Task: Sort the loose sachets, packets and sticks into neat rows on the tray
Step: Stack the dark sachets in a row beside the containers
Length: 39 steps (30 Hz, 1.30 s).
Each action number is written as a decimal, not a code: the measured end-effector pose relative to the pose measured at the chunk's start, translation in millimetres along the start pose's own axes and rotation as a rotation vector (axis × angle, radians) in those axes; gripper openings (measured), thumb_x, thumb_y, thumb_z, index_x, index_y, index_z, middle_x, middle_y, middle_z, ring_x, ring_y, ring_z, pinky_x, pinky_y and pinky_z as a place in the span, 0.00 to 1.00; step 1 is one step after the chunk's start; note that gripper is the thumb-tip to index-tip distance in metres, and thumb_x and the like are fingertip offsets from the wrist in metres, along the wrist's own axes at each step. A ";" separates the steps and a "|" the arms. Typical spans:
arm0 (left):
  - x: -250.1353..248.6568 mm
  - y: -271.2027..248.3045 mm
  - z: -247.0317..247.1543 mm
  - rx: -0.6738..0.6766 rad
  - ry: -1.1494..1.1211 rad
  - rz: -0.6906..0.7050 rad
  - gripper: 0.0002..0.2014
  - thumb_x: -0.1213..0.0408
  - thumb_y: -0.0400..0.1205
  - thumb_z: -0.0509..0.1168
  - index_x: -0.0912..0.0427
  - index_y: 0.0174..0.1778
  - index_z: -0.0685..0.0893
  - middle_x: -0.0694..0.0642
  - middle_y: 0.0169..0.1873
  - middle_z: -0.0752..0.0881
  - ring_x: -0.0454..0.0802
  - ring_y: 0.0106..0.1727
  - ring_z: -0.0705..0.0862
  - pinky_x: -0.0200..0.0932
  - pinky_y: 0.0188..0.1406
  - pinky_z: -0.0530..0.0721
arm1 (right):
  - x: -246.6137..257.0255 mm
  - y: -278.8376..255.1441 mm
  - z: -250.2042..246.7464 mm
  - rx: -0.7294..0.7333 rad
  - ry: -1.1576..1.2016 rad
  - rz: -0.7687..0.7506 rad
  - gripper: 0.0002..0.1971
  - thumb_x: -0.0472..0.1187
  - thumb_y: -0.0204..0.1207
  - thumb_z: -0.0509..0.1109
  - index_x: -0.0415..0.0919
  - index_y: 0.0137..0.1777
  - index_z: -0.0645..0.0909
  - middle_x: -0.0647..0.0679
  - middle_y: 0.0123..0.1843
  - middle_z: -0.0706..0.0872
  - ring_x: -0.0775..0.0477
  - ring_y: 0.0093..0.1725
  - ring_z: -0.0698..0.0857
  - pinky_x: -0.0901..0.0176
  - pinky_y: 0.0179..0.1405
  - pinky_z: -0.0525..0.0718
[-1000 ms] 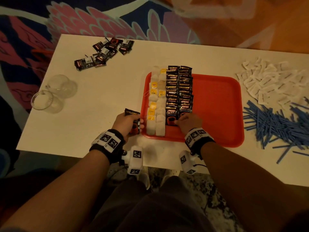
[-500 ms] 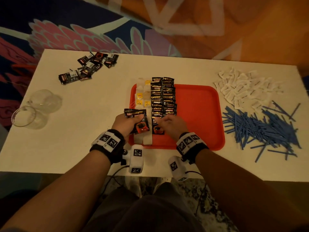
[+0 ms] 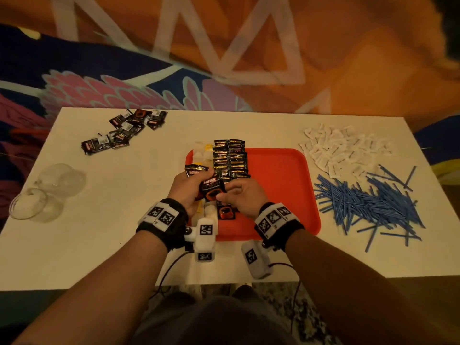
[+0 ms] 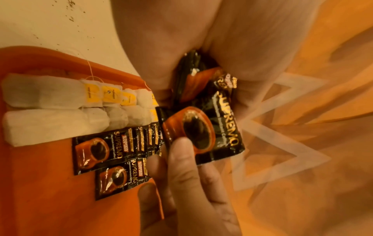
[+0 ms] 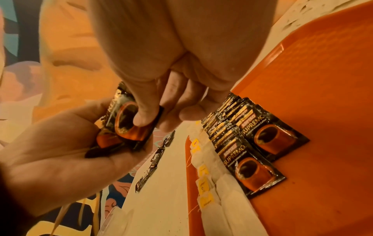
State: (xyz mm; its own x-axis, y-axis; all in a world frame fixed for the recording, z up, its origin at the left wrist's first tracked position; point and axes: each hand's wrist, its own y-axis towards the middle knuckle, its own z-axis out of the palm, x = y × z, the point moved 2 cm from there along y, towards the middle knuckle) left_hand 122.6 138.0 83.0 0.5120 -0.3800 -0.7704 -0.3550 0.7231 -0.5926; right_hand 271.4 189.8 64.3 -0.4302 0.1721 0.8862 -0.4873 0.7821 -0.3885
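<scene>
An orange tray holds two rows of white tea bags and two overlapping rows of black coffee sachets. Above the tray's near left part, my left hand grips a small stack of black coffee sachets. My right hand pinches the top sachet of that stack between thumb and fingers, at its cup picture. Both hands meet over the tea bag rows.
A loose pile of black sachets lies at the table's far left. White sachets and blue sticks are heaped right of the tray. Clear plastic cups lie at the left edge. The tray's right half is bare.
My left hand has brought its sachet stack right over the tray. My right hand has left the row's near end and taken hold of the top sachet. The head camera has tilted up.
</scene>
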 end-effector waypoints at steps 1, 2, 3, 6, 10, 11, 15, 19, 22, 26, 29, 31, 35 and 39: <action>-1.2 -0.9 1.0 0.007 -0.014 0.012 0.15 0.66 0.77 0.75 0.67 0.59 0.87 0.67 0.53 0.91 0.64 0.53 0.91 0.63 0.57 0.88 | 1.9 0.0 -1.1 -0.002 0.000 0.000 0.07 0.38 0.71 0.81 0.49 0.39 0.86 0.57 0.31 0.87 0.60 0.33 0.86 0.65 0.35 0.81; -2.6 -2.4 1.8 0.026 -0.023 0.028 0.17 0.64 0.76 0.75 0.66 0.59 0.87 0.66 0.53 0.91 0.63 0.54 0.91 0.61 0.57 0.88 | 3.0 0.1 -2.6 -0.004 -0.003 0.002 0.06 0.39 0.71 0.81 0.48 0.40 0.86 0.58 0.30 0.86 0.63 0.29 0.84 0.68 0.32 0.79; -2.5 -2.1 1.6 0.054 -0.024 0.040 0.19 0.62 0.75 0.76 0.65 0.60 0.87 0.65 0.54 0.91 0.63 0.55 0.91 0.61 0.58 0.87 | 3.6 -0.1 -4.4 -0.008 -0.013 0.003 0.06 0.39 0.71 0.81 0.47 0.40 0.86 0.58 0.30 0.85 0.66 0.27 0.83 0.71 0.29 0.78; -2.3 -1.2 1.2 0.102 0.079 0.077 0.18 0.62 0.74 0.77 0.63 0.59 0.88 0.63 0.53 0.92 0.62 0.56 0.90 0.60 0.59 0.86 | 4.2 0.0 -6.5 -0.002 -0.045 -0.008 0.06 0.40 0.70 0.82 0.44 0.44 0.88 0.54 0.34 0.87 0.64 0.30 0.84 0.70 0.31 0.79; -1.2 0.7 4.6 0.010 0.186 0.081 0.05 0.72 0.81 0.69 0.61 0.50 0.88 0.55 0.35 0.92 0.53 0.40 0.91 0.49 0.41 0.88 | 6.3 1.2 -6.9 -0.025 -0.098 0.000 0.08 0.40 0.69 0.82 0.50 0.43 0.87 0.55 0.39 0.87 0.60 0.37 0.84 0.67 0.37 0.80; 0.2 1.4 5.1 0.005 0.196 0.075 0.05 0.73 0.81 0.69 0.61 0.49 0.88 0.56 0.35 0.91 0.54 0.39 0.91 0.50 0.41 0.88 | 6.5 1.5 -7.2 -0.039 -0.110 -0.013 0.08 0.39 0.69 0.83 0.51 0.42 0.87 0.56 0.38 0.87 0.60 0.36 0.84 0.68 0.37 0.80; 7.0 5.8 2.6 -0.003 0.227 0.095 0.05 0.69 0.81 0.71 0.57 0.50 0.89 0.58 0.43 0.92 0.58 0.47 0.92 0.56 0.50 0.90 | 1.8 0.0 -7.6 -0.101 -0.246 -0.084 0.07 0.41 0.67 0.84 0.43 0.43 0.90 0.57 0.38 0.85 0.65 0.35 0.80 0.79 0.33 0.73; 9.2 12.8 -4.3 -0.091 0.305 0.187 0.04 0.57 0.82 0.72 0.52 0.44 0.87 0.54 0.42 0.92 0.54 0.46 0.91 0.52 0.50 0.89 | -13.7 -1.0 -7.4 -0.065 -0.328 -0.018 0.03 0.41 0.73 0.79 0.44 0.44 0.91 0.59 0.35 0.85 0.65 0.32 0.80 0.80 0.26 0.71; 14.0 18.0 -12.1 -0.138 0.245 0.106 0.09 0.55 0.86 0.67 0.57 0.45 0.84 0.57 0.38 0.89 0.54 0.36 0.86 0.49 0.41 0.86 | -36.1 -0.4 -18.8 -0.095 -0.375 0.093 0.04 0.42 0.76 0.76 0.45 0.48 0.91 0.55 0.40 0.87 0.64 0.35 0.80 0.77 0.29 0.70; 25.6 19.1 -24.9 -0.120 0.160 -0.018 0.07 0.61 0.86 0.67 0.61 0.53 0.83 0.59 0.35 0.87 0.53 0.31 0.83 0.50 0.38 0.82 | -66.4 -1.7 -38.9 -0.108 -0.405 0.271 0.11 0.42 0.77 0.76 0.41 0.58 0.88 0.49 0.53 0.88 0.56 0.48 0.81 0.67 0.48 0.75; 32.5 19.3 -31.5 -0.114 0.156 -0.056 0.07 0.63 0.85 0.68 0.62 0.54 0.84 0.57 0.32 0.87 0.53 0.30 0.83 0.50 0.36 0.83 | -84.6 0.4 -47.8 -0.117 -0.421 0.363 0.13 0.42 0.76 0.77 0.40 0.59 0.87 0.47 0.58 0.88 0.54 0.50 0.81 0.63 0.48 0.76; 35.6 19.6 -33.8 -0.109 0.151 -0.073 0.06 0.64 0.85 0.68 0.63 0.53 0.85 0.57 0.32 0.87 0.53 0.30 0.83 0.48 0.34 0.82 | -92.3 1.9 -48.6 -0.108 -0.449 0.405 0.12 0.43 0.75 0.77 0.41 0.56 0.88 0.48 0.55 0.88 0.53 0.48 0.81 0.64 0.43 0.75; 42.2 21.2 -39.3 -0.108 0.153 -0.104 0.08 0.64 0.85 0.68 0.64 0.55 0.85 0.59 0.34 0.87 0.54 0.31 0.84 0.47 0.33 0.82 | -100.8 8.0 -45.6 -0.067 -0.466 0.428 0.11 0.46 0.76 0.77 0.42 0.56 0.88 0.50 0.53 0.87 0.53 0.48 0.80 0.63 0.44 0.74; 46.8 20.5 -44.8 -0.125 0.145 -0.123 0.07 0.64 0.85 0.67 0.63 0.54 0.85 0.59 0.34 0.88 0.53 0.32 0.85 0.46 0.34 0.84 | -106.4 17.0 -41.3 -0.091 -0.406 0.451 0.11 0.44 0.74 0.79 0.42 0.54 0.88 0.48 0.54 0.88 0.52 0.49 0.82 0.61 0.47 0.77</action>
State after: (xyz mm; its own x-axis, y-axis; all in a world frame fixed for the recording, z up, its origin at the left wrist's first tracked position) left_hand 104.2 109.2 24.3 0.4426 -0.5462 -0.7112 -0.3958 0.5927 -0.7014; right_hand 340.3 209.6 -26.1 -0.8427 0.2707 0.4654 -0.1302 0.7363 -0.6641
